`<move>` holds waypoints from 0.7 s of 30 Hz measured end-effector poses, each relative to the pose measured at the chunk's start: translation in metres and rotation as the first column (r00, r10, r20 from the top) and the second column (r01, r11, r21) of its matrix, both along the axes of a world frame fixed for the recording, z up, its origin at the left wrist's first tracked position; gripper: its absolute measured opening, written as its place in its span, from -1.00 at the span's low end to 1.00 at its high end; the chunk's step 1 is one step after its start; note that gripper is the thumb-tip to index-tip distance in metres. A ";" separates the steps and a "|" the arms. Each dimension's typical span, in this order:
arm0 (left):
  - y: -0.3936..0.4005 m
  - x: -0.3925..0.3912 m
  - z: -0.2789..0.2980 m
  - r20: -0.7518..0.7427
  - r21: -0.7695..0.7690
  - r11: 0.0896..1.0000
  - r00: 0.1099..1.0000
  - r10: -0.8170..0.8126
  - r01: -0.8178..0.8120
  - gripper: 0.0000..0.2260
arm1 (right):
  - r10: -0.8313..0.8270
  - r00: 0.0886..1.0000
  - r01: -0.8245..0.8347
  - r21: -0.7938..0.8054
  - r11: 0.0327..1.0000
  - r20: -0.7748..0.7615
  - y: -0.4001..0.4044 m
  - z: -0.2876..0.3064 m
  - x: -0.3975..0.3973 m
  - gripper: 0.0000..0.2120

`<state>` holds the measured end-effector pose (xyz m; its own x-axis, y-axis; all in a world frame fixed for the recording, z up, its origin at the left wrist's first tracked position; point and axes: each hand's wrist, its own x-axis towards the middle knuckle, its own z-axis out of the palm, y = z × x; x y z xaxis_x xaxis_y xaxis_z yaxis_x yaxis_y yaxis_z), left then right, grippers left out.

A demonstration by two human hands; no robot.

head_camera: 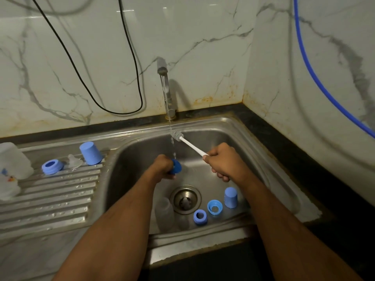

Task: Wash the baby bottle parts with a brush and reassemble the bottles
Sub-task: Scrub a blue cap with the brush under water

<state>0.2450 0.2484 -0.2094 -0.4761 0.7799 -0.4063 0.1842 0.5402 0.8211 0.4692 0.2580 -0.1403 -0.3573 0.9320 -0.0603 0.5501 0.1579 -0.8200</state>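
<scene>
White brush [190, 146], gripped in right hand [222, 162], points up-left toward the tap; left hand [161, 166] grips a blue ring [176, 166].

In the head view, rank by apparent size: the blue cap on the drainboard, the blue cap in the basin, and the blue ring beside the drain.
1. Blue cap on the steel drainboard, largest.
2. Blue cap standing in the sink basin.
3. Blue ring nearest the drain, smallest, though close to the basin cap.

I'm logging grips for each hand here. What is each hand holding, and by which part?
Left hand grips a blue ring by its edge. Right hand grips the brush by its handle's end.
</scene>
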 end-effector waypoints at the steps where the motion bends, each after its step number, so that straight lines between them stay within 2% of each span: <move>1: -0.002 -0.002 0.005 0.063 0.025 0.999 0.997 0.045 -0.047 -0.81 | 0.002 1.000 -0.002 -0.005 1.000 -0.003 -0.001 0.001 0.000 -0.77; 5: -0.007 -0.010 0.024 0.261 0.047 0.979 0.949 0.178 -0.197 -0.72 | 0.030 0.999 -0.030 -0.028 0.999 0.010 -0.005 0.002 0.002 -0.81; 10: -0.020 -0.017 0.042 0.445 0.047 0.921 0.834 0.327 -0.386 -0.62 | 0.042 0.999 -0.043 -0.040 0.998 -0.006 -0.012 0.003 0.007 -0.83; 17: -0.050 -0.018 0.059 0.612 0.048 0.889 0.717 0.334 -0.455 -0.54 | 0.049 0.998 -0.051 -0.071 0.996 -0.030 -0.025 0.006 0.015 -0.85; 21: -0.063 -0.012 0.064 0.652 0.067 0.865 0.678 0.339 -0.497 -0.53 | 0.070 0.997 -0.072 -0.061 0.995 -0.035 -0.031 0.007 0.020 -0.84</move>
<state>0.2327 0.1851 -0.1455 -0.4902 0.6635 -0.5652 -0.5886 0.2263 0.7761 0.4888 0.2266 -0.1332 -0.4256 0.8989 -0.1046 0.5120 0.1439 -0.8469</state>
